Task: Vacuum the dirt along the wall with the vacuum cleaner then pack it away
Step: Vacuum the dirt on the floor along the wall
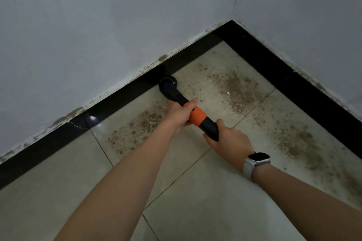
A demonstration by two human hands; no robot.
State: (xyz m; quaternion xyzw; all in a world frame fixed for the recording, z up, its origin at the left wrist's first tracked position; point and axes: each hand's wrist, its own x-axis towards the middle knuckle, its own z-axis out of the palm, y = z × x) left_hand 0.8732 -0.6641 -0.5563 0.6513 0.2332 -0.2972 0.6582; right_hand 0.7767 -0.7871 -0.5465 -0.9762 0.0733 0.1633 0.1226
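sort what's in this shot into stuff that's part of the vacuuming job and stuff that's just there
Part of the job:
- vacuum wand, black with an orange collar
- round brush head, at the black skirting
- left hand and right hand, both holding the wand
- dirt patches on the floor tiles

Just there:
- smartwatch on the right wrist
- small white scrap in the dirt
- grey wall

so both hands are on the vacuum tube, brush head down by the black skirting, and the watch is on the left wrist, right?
Not quite: the head view shows the watch on the right wrist. The rest holds: left hand and right hand both grip the tube, and the brush head is by the skirting.
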